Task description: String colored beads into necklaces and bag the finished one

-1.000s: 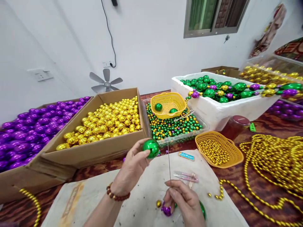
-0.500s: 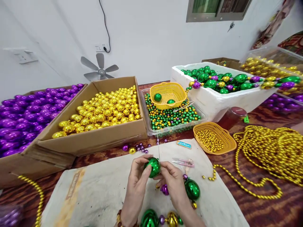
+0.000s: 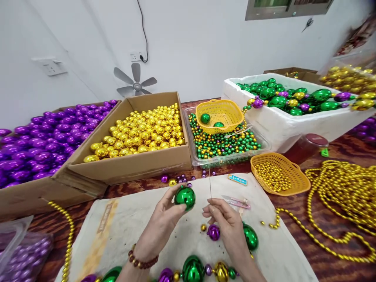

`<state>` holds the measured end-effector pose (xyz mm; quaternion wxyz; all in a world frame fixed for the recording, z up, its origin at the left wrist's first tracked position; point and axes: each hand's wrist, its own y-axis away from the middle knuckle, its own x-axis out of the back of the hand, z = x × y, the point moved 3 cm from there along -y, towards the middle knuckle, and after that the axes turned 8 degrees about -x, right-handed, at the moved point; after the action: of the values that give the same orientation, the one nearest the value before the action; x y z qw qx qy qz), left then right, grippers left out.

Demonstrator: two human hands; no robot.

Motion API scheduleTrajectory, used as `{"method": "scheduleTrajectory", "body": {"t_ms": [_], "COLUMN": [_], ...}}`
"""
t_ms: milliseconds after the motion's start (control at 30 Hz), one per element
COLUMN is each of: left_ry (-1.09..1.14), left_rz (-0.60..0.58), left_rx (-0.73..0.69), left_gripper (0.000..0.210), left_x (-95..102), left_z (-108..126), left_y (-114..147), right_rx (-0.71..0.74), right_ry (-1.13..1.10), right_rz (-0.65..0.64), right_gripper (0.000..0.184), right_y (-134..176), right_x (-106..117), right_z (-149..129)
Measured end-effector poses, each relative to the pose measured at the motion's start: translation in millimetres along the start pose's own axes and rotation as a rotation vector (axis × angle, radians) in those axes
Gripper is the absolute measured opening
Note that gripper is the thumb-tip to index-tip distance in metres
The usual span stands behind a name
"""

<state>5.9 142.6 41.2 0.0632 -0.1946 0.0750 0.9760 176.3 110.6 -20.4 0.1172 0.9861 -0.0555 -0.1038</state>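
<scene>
My left hand grips a shiny green ball between thumb and fingers, above the pale cloth. Beside it, with a gap between, my right hand pinches the lower end of a thin upright thread; whether part of it is a needle or wire I cannot make out. Near the right fingers lie a purple ball and a small gold bead. Another green ball shows partly behind the right wrist. Along the bottom edge runs a row of mixed beads, including a large green ball.
Boxes of purple balls and gold balls stand left. A clear tub of small beads carries a yellow basket. On the right are a white foam box, a basket of gold beads, gold bead strings and thread snips.
My hands have moved apart: the left has taken the green ball left and slightly up, away from the right fingers and thread. The camera view has shifted left.
</scene>
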Motion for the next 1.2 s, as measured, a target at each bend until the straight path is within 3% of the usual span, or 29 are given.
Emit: {"method": "scheduleTrajectory", "body": {"t_ms": [133, 267, 567, 1200], "left_ry": [0.341, 0.463, 0.441, 0.304], "left_rz": [0.145, 0.194, 0.195, 0.163], "left_rx": [-0.016, 0.015, 0.002, -0.127], "left_gripper": [0.023, 0.021, 0.021, 0.033], "left_x": [8.4, 14.8, 14.7, 10.5], "left_z": [15.1, 22.5, 24.6, 33.7], "left_y": [-14.1, -25.3, -27.4, -20.9], "right_rx": [0.039, 0.191, 0.268, 0.151], "right_ry": [0.085, 0.165, 0.188, 0.201], "right_rz": [-0.083, -0.107, -0.120, -0.157], "right_gripper": [0.025, 0.020, 0.019, 0.022], "right_y": [19.6, 36.4, 39.4, 35.9], "right_x": [-2.9, -9.2, -12.0, -14.4], "right_z": [8.9, 14.3, 9.9, 21.0]}}
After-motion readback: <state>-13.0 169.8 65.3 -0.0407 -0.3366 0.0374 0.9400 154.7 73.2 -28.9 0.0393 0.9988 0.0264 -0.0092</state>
